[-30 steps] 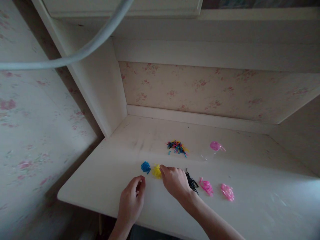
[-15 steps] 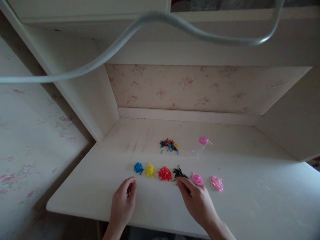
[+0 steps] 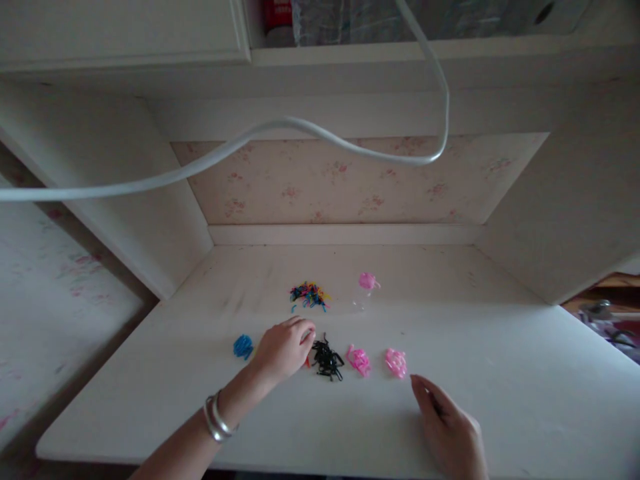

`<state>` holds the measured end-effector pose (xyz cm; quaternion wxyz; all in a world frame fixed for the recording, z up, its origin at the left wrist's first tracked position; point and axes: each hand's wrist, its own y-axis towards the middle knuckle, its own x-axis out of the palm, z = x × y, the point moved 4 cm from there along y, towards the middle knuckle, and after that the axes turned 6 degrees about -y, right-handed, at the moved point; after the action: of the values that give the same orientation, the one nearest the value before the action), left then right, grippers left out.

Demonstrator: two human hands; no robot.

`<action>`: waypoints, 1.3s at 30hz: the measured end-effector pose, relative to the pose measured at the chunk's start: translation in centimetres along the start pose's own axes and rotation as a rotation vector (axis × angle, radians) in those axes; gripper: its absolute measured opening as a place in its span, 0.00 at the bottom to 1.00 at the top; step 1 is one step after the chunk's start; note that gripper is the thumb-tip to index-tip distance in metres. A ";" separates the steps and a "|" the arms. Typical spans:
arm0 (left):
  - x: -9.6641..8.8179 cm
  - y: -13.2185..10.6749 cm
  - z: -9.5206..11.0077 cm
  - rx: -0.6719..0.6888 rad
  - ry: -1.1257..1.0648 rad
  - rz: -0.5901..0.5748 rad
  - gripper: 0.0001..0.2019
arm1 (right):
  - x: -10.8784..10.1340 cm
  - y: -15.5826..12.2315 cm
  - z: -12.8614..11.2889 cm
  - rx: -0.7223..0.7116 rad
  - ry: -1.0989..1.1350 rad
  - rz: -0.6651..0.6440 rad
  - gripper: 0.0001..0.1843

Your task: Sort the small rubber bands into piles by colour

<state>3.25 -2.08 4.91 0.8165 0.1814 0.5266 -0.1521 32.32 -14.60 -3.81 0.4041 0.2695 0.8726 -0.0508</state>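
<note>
My left hand (image 3: 285, 347), its fingers curled and pinched, reaches over the row of small rubber-band piles, at the left edge of the black pile (image 3: 328, 360). It covers most of the red bands (image 3: 307, 363) and nearly all of the yellow ones. Whatever is between its fingertips is too small to make out. My right hand (image 3: 450, 423) is closed above the desk, right of the pale pink pile (image 3: 396, 363); its fingertips hide any contents. Blue bands (image 3: 243, 347) lie at the row's left end, bright pink ones (image 3: 359, 360) right of the black.
Behind the row lies a mixed-colour pile (image 3: 309, 295). A clear bag with a pink part (image 3: 367, 281) sits to its right. A white cable (image 3: 300, 125) hangs across the view, below an upper shelf (image 3: 350, 53). Side panels and a back wall bound the white desk (image 3: 450, 333).
My left hand has moved forward and right to the black pile. My right hand has left that pile for the right side. The view has shifted right.
</note>
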 end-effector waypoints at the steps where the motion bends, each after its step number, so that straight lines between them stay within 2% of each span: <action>1: 0.6 1.6 0.5 0.014 0.081 -0.045 0.11 | 0.2 -0.1 -0.3 -0.018 0.002 -0.012 0.25; 5: 2.7 6.7 1.1 0.038 0.165 -0.098 0.13 | 0.3 -0.7 -1.1 -0.074 0.026 -0.006 0.27; 8: 4.1 9.0 1.0 0.041 0.193 -0.133 0.12 | 0.2 -0.7 -1.4 -0.100 0.024 -0.014 0.27; 12: 5.2 10.3 0.6 0.049 0.207 -0.176 0.11 | 0.1 -0.7 -1.7 -0.128 0.006 -0.026 0.26; 16: 5.4 10.5 0.5 0.065 0.206 -0.188 0.12 | 0.1 -0.7 -1.7 -0.125 0.003 -0.029 0.25; 21: 4.8 9.1 2.6 0.090 0.178 -0.157 0.14 | 0.0 -0.8 -1.6 -0.128 -0.009 -0.022 0.25; 25: 4.4 5.9 5.5 0.169 0.131 -0.143 0.14 | 0.1 -0.8 -1.7 -0.137 -0.011 -0.019 0.24; 29: 5.0 2.6 7.8 0.309 0.096 -0.162 0.13 | 0.2 -0.9 -1.7 -0.139 -0.021 -0.025 0.23; 31: 5.8 1.5 8.3 0.341 0.105 -0.182 0.13 | 0.3 -0.9 -1.7 -0.139 -0.030 -0.029 0.23; 35: 7.4 0.5 8.7 0.322 0.105 -0.204 0.12 | 0.4 -1.0 -1.6 -0.137 -0.039 -0.040 0.23; 39: 7.4 0.1 8.6 0.314 0.049 -0.173 0.13 | 0.3 -1.0 -1.8 -0.135 -0.050 -0.045 0.22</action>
<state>13.17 -6.36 1.43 0.7490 0.2646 0.5296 -0.2976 30.43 -14.80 -2.93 0.4418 0.2205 0.8696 -0.0075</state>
